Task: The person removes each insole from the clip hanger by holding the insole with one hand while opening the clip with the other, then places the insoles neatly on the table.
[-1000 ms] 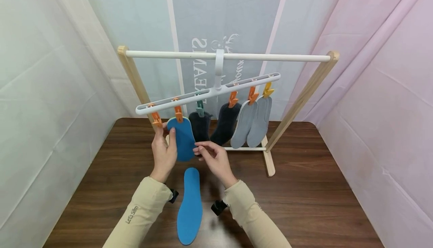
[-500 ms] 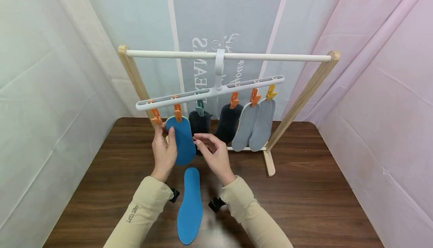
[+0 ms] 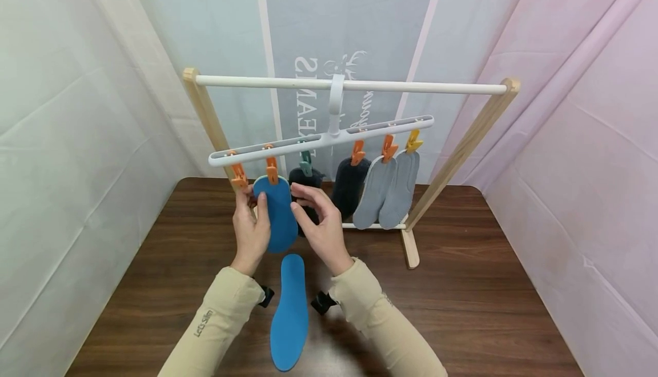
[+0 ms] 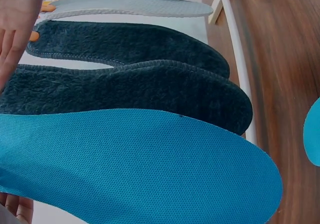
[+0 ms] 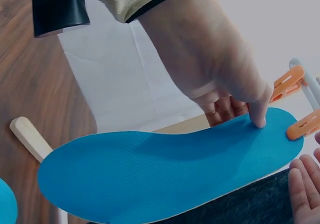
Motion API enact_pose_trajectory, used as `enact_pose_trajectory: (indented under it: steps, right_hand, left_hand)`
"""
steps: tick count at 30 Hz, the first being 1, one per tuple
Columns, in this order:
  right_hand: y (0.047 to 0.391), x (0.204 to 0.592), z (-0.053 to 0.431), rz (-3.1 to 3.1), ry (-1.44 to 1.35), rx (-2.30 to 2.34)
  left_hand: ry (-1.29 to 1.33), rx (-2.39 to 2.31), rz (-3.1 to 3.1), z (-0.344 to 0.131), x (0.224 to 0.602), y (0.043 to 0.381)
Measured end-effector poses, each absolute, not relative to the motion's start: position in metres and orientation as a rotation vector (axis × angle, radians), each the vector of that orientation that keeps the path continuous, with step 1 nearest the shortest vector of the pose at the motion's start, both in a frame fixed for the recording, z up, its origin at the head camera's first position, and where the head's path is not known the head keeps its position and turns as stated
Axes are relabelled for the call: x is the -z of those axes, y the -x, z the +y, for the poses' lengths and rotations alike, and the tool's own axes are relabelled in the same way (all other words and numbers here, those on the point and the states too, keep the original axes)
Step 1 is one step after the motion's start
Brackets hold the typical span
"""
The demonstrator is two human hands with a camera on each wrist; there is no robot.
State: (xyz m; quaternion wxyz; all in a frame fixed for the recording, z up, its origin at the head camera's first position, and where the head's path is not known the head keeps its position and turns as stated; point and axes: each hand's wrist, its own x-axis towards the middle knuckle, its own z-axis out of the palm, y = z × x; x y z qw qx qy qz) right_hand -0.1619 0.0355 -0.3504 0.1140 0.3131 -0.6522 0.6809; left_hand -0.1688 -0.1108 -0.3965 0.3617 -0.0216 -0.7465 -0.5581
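A blue insole (image 3: 281, 223) hangs toe-down from an orange clip (image 3: 272, 172) on a white hanger (image 3: 288, 150). My left hand (image 3: 249, 231) pinches its left edge near the top, thumb on the blue face and fingers behind, as the right wrist view also shows. At the opposite edge is my right hand (image 3: 325, 225), fingers loosely bent and spread from the thumb, holding nothing. Another orange clip (image 3: 239, 177) dangles bare at the hanger's left end. A second blue insole (image 3: 290, 314) lies flat on the table below the hands.
Two dark fuzzy insoles (image 4: 125, 91) hang beside the blue one, then two grey insoles (image 3: 374, 191) further right. The hanger hooks over the white rail (image 3: 421, 86) of a wooden-legged rack (image 3: 452, 160). Fabric walls enclose the brown table (image 3: 478, 285).
My right hand has risen along the blue insole's right edge, its thumb and fingers spreading. The hanger's right end swung slightly right, then settled. My left hand keeps its grip.
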Motion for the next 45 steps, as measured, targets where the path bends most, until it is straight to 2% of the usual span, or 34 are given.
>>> enact_pose_trajectory:
  steps: [24,31,45]
  right_hand:
    - [0.167,0.327,0.023,-1.975,-1.005,-1.828]
    - [0.188,0.347,0.013,-1.96,-1.048,-1.829]
    - [0.195,0.346,0.006,-2.018,-0.982,-1.936]
  left_hand:
    - [0.091,1.385,-1.922,-0.11,0.399,0.167]
    - [0.098,1.384,-1.928,-0.11,0.398,0.166]
    - [0.1,1.418,-1.938,-0.108,0.396,0.163]
